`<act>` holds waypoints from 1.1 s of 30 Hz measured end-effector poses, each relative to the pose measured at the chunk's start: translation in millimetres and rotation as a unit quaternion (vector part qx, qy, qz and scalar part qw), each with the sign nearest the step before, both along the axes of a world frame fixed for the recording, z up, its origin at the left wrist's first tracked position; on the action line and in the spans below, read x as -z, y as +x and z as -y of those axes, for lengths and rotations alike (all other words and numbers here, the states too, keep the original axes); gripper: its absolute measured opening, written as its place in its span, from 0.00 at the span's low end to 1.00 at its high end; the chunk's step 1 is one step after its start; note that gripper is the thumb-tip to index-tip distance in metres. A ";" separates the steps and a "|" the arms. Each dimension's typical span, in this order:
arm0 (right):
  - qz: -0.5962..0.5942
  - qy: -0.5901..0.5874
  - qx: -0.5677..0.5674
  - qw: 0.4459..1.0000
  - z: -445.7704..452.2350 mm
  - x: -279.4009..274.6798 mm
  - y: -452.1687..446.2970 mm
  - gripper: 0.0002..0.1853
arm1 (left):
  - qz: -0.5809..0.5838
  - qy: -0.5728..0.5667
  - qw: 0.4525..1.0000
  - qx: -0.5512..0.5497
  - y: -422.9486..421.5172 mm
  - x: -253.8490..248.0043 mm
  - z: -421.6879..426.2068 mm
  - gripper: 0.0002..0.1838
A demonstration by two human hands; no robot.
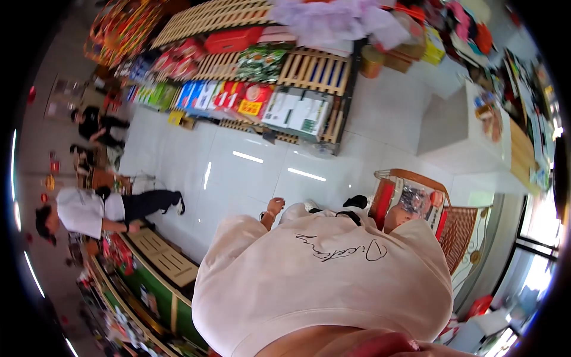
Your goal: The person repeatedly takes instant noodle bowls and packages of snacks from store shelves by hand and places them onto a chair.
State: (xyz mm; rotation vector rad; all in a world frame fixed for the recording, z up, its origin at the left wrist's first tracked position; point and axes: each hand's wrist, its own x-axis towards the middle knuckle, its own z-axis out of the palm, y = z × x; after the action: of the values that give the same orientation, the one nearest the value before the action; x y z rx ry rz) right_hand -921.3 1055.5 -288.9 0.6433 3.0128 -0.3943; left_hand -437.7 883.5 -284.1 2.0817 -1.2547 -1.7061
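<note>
While a pale pink sweatshirt (321, 279) with black script fills the foreground, the left hand (275, 206) hangs over glossy pale floor tiles (238, 178), its fingers too small to read. The right hand (399, 218) is at a clear plastic-wrapped package (414, 197) on a brown woven chair (459, 238); I cannot tell whether it pinches or merely touches. Handling the package seems the step in hand; lifting it would call for a secure hold. Beyond stands a slatted wooden shelf (315, 70) bearing printed boxes (297, 110).

One left hand (275, 206), relaxed, over glossy pale tiled floor (235, 184). One right hand (399, 218), beside clear plastic-wrapped package (417, 197), near brown woven wicker panel (459, 241). One slatted wooden shelf (315, 72), stocked.
</note>
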 end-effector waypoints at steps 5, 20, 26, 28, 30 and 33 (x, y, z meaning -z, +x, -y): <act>-0.018 -0.042 -0.155 0.987 100.5 -19.5 79.5 0.34 | 0.011 0.054 0.991 -0.122 122.0 35.4 -80.8 0.13; 0.157 -0.135 -0.509 0.835 241.8 -24.3 244.3 0.19 | -0.062 0.044 0.966 -0.248 151.9 42.6 -97.5 0.13; 0.181 -0.145 -0.538 0.810 288.7 22.0 249.3 0.15 | -0.023 0.026 0.975 -0.220 175.4 40.6 -49.5 0.13; 0.207 -0.154 -0.549 0.795 315.4 49.7 249.1 0.12 | 0.007 0.018 0.981 -0.191 190.7 30.0 -27.7 0.13; 0.233 -0.153 -0.568 0.774 346.0 54.5 263.6 0.10 | 0.050 0.008 0.987 -0.154 210.0 11.6 5.3 0.13; 0.257 -0.149 -0.607 0.737 405.4 49.5 280.3 0.08 | 0.101 -0.002 0.989 -0.104 230.4 -22.0 72.1 0.13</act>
State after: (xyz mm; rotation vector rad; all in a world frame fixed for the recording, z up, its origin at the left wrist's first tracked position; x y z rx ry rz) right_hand -641.0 650.1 -338.4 -1.0425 2.0953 -0.4450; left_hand -207.3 811.4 -262.0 2.3379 -1.0434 -1.4339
